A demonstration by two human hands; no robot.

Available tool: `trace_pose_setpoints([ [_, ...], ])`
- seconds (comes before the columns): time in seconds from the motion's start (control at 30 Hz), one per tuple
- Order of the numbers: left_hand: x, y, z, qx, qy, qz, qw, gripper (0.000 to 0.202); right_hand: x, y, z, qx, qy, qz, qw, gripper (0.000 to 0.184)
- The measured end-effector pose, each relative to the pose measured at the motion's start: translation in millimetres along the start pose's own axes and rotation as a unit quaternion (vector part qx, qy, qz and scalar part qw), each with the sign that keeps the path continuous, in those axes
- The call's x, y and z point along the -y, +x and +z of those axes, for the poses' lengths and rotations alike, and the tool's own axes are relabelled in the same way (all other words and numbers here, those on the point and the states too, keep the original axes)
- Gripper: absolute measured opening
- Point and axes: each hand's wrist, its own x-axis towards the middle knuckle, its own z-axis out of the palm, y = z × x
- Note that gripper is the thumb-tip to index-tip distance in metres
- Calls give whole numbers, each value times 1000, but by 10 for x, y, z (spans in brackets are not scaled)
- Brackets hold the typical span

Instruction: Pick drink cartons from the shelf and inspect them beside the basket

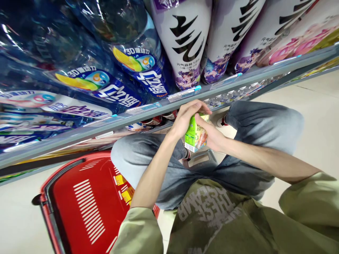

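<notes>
I crouch in front of a shop shelf with both hands round a small green drink carton (pixel 195 135), held between my knees just below the shelf edge. My left hand (pixel 185 118) wraps over its top and far side, fingers curled. My right hand (pixel 213 135) presses against the carton's right side, thumb up along it. The carton shows a white barcode panel at its lower end.
A grey shelf rail (pixel 169 102) with price tags runs across in front of me. Above it lie blue shrink-wrapped water bottles (pixel 119 81) and white-and-purple bottles (pixel 185 42). A red shopping basket (pixel 87 208) stands on the pale floor at my left knee.
</notes>
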Motion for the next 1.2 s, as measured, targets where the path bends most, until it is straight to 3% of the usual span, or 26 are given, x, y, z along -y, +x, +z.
trace_pose_setpoints([
  [0.27,84,10,28,-50,-33,-19,998,33,61,-27,-54,20,55,-6,998,34],
  [0.57,156,20,105,-82,-107,8,991,31,132,-139,-161,23,47,-34,998,35],
  [0.67,197,37,132,-83,-95,-13,992,32,118,-139,-196,9,49,-36,998,34],
  [0.87,309,82,147,-79,-97,-44,991,27,89,-121,-293,4,75,6,997,41],
  [1.2,331,146,174,4,-94,-100,991,33,125,-157,-448,1,51,27,998,46],
])
